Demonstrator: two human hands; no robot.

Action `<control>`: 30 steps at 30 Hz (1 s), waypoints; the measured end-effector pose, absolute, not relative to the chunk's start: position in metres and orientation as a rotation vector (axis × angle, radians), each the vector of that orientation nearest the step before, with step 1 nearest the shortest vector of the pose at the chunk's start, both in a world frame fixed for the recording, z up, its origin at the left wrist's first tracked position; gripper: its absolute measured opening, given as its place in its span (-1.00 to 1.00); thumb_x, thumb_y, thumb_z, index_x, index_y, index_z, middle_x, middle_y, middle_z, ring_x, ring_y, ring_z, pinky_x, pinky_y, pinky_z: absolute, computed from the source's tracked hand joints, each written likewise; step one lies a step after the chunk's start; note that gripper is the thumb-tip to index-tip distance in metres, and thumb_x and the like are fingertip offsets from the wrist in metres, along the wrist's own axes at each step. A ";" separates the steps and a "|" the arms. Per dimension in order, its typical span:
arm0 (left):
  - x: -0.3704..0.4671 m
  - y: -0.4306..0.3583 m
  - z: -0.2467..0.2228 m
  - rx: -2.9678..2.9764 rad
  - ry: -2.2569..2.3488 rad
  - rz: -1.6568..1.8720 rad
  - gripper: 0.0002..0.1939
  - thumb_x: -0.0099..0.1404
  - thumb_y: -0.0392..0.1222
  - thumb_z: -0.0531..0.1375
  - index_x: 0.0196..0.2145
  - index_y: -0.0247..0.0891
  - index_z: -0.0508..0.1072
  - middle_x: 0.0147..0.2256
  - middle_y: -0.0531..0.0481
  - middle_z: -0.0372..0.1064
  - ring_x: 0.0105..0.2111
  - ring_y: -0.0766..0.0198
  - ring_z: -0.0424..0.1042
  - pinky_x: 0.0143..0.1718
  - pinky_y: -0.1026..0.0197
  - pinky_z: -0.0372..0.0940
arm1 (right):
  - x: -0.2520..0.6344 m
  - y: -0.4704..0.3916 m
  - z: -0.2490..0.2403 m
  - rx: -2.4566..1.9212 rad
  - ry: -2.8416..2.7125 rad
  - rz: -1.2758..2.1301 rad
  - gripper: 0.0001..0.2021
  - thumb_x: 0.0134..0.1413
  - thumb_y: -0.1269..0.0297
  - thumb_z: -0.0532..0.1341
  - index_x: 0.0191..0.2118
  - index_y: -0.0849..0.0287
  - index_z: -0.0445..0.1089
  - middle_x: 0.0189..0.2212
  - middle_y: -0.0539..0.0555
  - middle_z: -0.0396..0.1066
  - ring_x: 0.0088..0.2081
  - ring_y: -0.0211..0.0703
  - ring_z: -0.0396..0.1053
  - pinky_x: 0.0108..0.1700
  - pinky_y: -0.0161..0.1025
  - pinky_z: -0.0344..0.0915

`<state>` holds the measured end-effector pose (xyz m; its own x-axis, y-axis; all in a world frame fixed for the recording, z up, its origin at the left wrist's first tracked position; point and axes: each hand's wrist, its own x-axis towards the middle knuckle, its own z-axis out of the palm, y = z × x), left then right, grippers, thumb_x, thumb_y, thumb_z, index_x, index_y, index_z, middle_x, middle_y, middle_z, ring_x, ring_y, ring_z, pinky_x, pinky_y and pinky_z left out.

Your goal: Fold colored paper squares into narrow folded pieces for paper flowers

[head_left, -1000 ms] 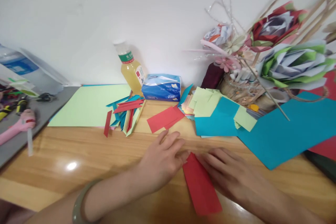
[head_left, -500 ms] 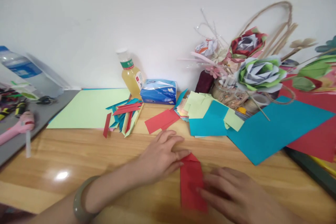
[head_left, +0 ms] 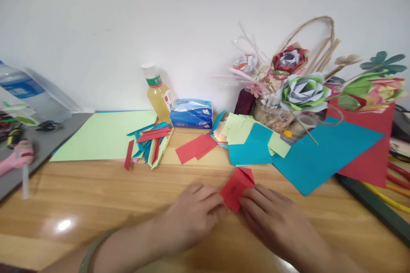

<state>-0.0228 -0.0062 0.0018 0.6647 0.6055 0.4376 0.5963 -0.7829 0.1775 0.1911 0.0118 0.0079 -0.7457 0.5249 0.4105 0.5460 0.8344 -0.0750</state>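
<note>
A piece of red paper with a folded corner at its top right is between my two hands, tilted over the wooden table. My left hand pinches its lower left edge, fingers curled together. On the right side, my right hand has its fingers closed over the paper's edge, with the thumb hidden beneath. Just beyond lie flat red paper pieces, and right of them a pile of pale green squares and a blue sheet.
Folded paper strips lie by a pale green sheet. A drink bottle and a tissue pack stand against the wall. Paper flowers fill the back right. A pink glue gun rests on the grey mat at left.
The red paper has gone from lying upright on the table to being tilted and gripped by both hands. My left hand moved down to its lower edge; my right hand closed on its right side.
</note>
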 end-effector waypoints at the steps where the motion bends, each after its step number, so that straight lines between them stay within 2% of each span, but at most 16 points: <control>1: -0.023 -0.006 0.000 2.859 1.028 0.736 -0.85 0.38 -0.31 0.03 -0.26 -0.26 0.41 -0.35 0.03 0.39 -0.32 0.30 0.32 -0.28 0.22 0.24 | 0.191 0.013 0.008 -0.788 -2.587 -0.076 -0.83 0.18 0.43 0.05 -0.43 0.17 0.29 -0.50 0.01 0.30 -0.43 -0.16 0.22 -0.41 -0.21 0.10; 6: -0.025 -0.005 0.003 2.907 0.991 0.792 -0.81 0.38 -0.34 0.01 -0.29 -0.29 0.41 -0.38 0.02 0.39 -0.33 0.29 0.32 -0.32 0.23 0.24 | 0.188 0.018 0.010 -0.712 -2.594 -0.062 -0.83 0.18 0.38 0.09 -0.45 0.17 0.29 -0.51 0.00 0.31 -0.43 -0.17 0.23 -0.41 -0.21 0.12; 10: -0.027 -0.004 0.004 3.011 1.022 0.767 -0.82 0.37 -0.35 0.01 -0.16 -0.37 0.39 -0.40 -0.01 0.38 -0.36 0.25 0.31 -0.34 0.19 0.24 | 0.189 0.023 0.010 -0.650 -2.610 0.052 -0.84 0.18 0.43 0.09 -0.42 0.19 0.31 -0.46 0.01 0.35 -0.40 -0.18 0.26 -0.36 -0.22 0.16; 15: -0.026 -0.003 -0.003 2.963 1.163 0.582 -0.86 0.35 -0.35 0.03 -0.30 -0.32 0.38 -0.38 -0.01 0.35 -0.37 0.25 0.29 -0.37 0.19 0.23 | 0.189 0.024 0.013 -0.720 -2.578 0.147 -0.84 0.18 0.42 0.08 -0.40 0.17 0.34 -0.48 -0.01 0.35 -0.40 -0.20 0.28 -0.33 -0.23 0.20; 21: -0.026 -0.006 -0.002 2.967 1.082 0.586 -0.80 0.29 -0.40 0.02 -0.43 -0.29 0.38 -0.32 -0.04 0.37 -0.36 0.23 0.28 -0.36 0.17 0.21 | 0.188 0.021 0.011 -0.754 -2.534 0.314 -0.85 0.16 0.45 0.07 -0.37 0.15 0.34 -0.43 0.00 0.38 -0.39 -0.22 0.29 -0.38 -0.28 0.22; 26: -0.025 -0.007 0.004 3.022 1.072 0.734 -0.67 0.33 -0.39 -0.05 -0.47 -0.29 0.43 -0.29 -0.05 0.42 -0.33 0.22 0.29 -0.31 0.15 0.20 | 0.187 0.022 0.009 -0.831 -2.476 0.501 -0.86 0.13 0.48 0.08 -0.36 0.15 0.34 -0.42 0.03 0.37 -0.38 -0.20 0.29 -0.38 -0.29 0.24; 30: -0.025 -0.010 0.005 3.066 1.086 0.742 -0.56 0.38 -0.36 -0.15 -0.40 -0.29 0.49 -0.24 -0.04 0.45 -0.27 0.21 0.30 -0.22 0.17 0.20 | 0.183 0.022 0.010 -0.914 -2.441 0.559 -0.84 0.15 0.46 0.06 -0.37 0.15 0.33 -0.45 0.04 0.35 -0.40 -0.19 0.29 -0.39 -0.27 0.26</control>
<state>-0.0249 -0.0103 0.0050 0.6920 0.5497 0.4679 0.6355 -0.7713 -0.0339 0.1830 0.0219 0.0101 -0.6670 0.6889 0.2838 0.4968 0.6951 -0.5198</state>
